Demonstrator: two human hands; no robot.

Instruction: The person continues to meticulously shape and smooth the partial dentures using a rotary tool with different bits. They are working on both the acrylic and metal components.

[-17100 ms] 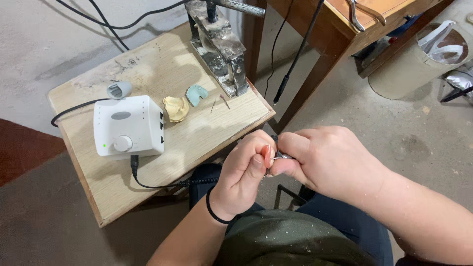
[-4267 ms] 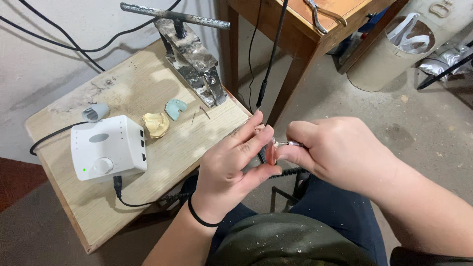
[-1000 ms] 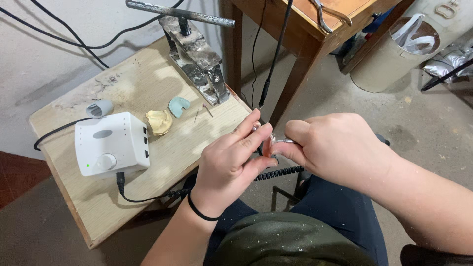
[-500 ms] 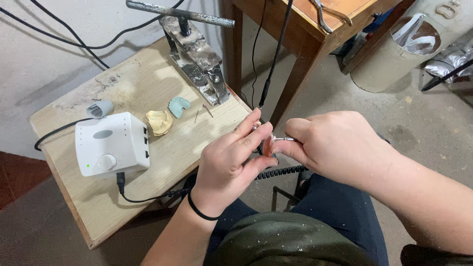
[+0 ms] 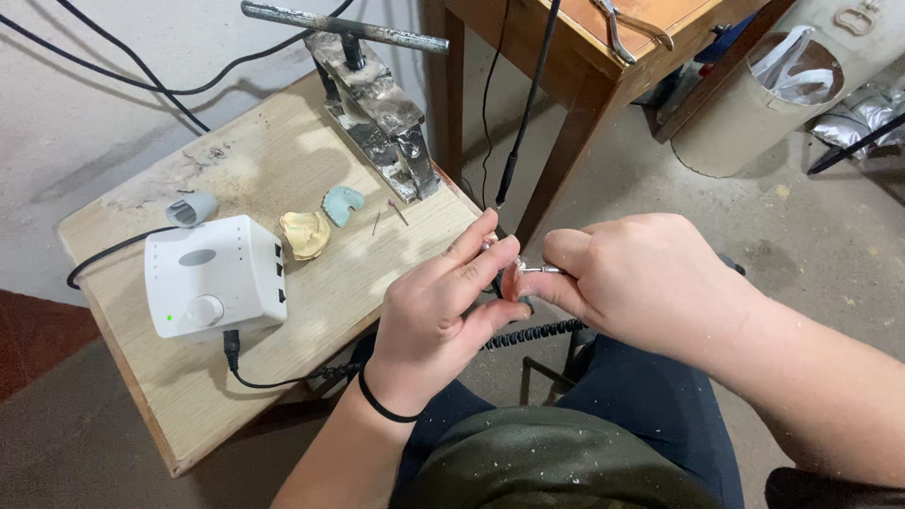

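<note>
Hands unmoved since half a second ago: left hand (image 5: 443, 316) pinching small pinkish piece (image 5: 512, 279) above lap beside bench (image 5: 189, 415); right hand (image 5: 641, 283) gripping rotary tool's metal tip (image 5: 539, 270) against it. Grinding likely ongoing.

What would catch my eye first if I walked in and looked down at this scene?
Probably the two hands meeting mid-frame: the left hand pinches a small pinkish piece while the right hand brings a thin metal tool tip against it. Next, the white control box on the wooden table, with a yellow dental cast beside it.
</note>
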